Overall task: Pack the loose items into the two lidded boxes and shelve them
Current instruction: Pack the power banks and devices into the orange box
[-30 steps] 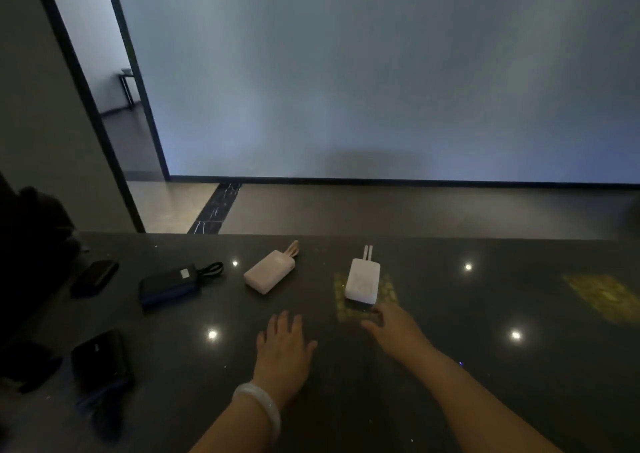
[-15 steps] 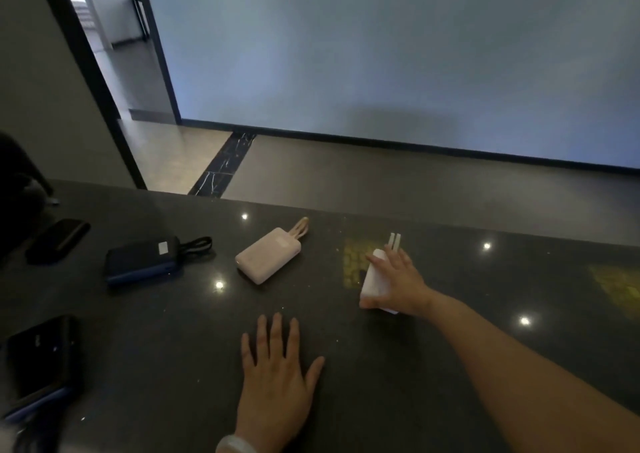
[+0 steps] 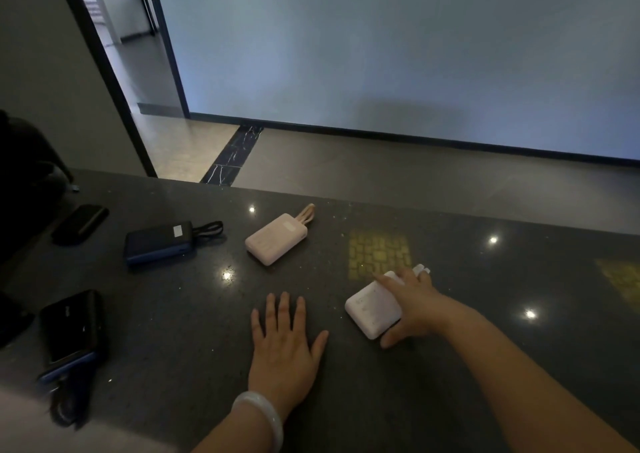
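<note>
My right hand [image 3: 414,305] grips a white power bank [image 3: 372,308], thumb under its near corner and fingers over its far side; its white cable end pokes out past my fingers. My left hand [image 3: 282,343] lies flat on the dark countertop [image 3: 346,400] with fingers spread. A pink power bank [image 3: 276,238] with a looped cord lies further back. A dark blue power bank [image 3: 157,246] with a black cord sits to its left. Another dark power bank [image 3: 69,329] lies near the left edge. No box is in view.
A small black case [image 3: 80,224] lies at the far left beside a dark bulky shape [image 3: 24,182]. Two yellow patterned patches [image 3: 379,253] mark the countertop. Beyond the counter's far edge are the floor, a pale wall and a doorway.
My right hand took hold of the white power bank and drew it nearer and to the right, off the yellow patch. My left hand stayed flat on the counter.
</note>
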